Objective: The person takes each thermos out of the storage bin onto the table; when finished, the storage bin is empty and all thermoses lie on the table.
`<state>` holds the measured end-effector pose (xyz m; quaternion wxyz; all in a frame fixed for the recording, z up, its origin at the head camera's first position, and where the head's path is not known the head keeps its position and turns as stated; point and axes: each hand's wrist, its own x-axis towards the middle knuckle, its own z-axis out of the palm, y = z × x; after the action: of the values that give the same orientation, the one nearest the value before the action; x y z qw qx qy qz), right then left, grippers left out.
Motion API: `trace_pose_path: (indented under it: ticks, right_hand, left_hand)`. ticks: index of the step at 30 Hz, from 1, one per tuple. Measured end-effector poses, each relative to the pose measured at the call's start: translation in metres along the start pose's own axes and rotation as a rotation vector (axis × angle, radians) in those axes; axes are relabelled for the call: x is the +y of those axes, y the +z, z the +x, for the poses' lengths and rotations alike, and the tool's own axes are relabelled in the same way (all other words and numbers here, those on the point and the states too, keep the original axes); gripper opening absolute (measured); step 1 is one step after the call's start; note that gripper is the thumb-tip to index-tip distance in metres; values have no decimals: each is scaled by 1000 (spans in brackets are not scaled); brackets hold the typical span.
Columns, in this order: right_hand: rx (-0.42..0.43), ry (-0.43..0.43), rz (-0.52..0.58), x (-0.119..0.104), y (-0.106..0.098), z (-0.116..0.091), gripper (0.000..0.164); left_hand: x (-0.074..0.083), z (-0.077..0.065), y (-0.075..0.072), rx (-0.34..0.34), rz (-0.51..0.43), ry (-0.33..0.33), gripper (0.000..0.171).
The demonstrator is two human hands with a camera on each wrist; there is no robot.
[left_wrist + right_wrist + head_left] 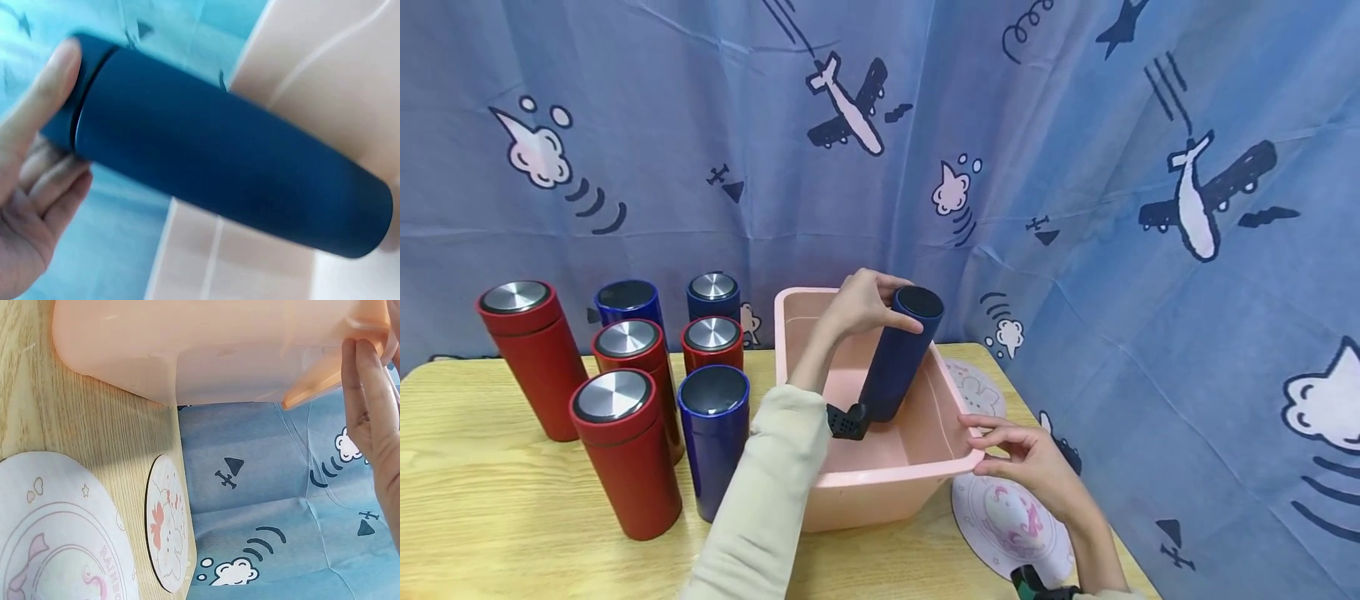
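My left hand (pixel 863 307) grips a dark blue thermos bottle (pixel 897 362) around its cap, fingers on the far side and thumb along the near side. The thermos leans inside a pink plastic bin (pixel 895 477), its lower end down between the walls. Seen from the left wrist, the bottle (pixel 231 153) is slanted, with the cap end at the hand (pixel 28 187); whether its base touches the bin floor I cannot tell. At the bin's near right corner, my right hand (pixel 1033 462) pinches the rim between thumb and fingers.
Left of the bin stand several thermoses: red ones with silver lids (pixel 625 454), blue ones with black lids (pixel 715 442), and a dark blue one with a silver lid (pixel 713 296). Two round printed mats (pixel 1015 529) lie right of the bin. A blue patterned curtain (pixel 1060 208) hangs behind.
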<state>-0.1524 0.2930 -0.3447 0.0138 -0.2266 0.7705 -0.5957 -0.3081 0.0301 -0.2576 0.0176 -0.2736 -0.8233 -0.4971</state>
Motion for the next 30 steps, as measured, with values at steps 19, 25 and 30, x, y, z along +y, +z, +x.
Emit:
trace_pose_path:
  ticks: [19,25,30]
  right_hand:
    - [8,-21,-56,-1,1,1,27]
    - [-1,-29,-58,1,2,-1,25]
    - [-7,-16,-43,2,2,-3,26]
  left_hand:
    - [77,-60,-45,184,-292,-80,60]
    - [88,-79,-59,156,-353,-35,60]
    - [97,-91,-69,132,-394,-48,58]
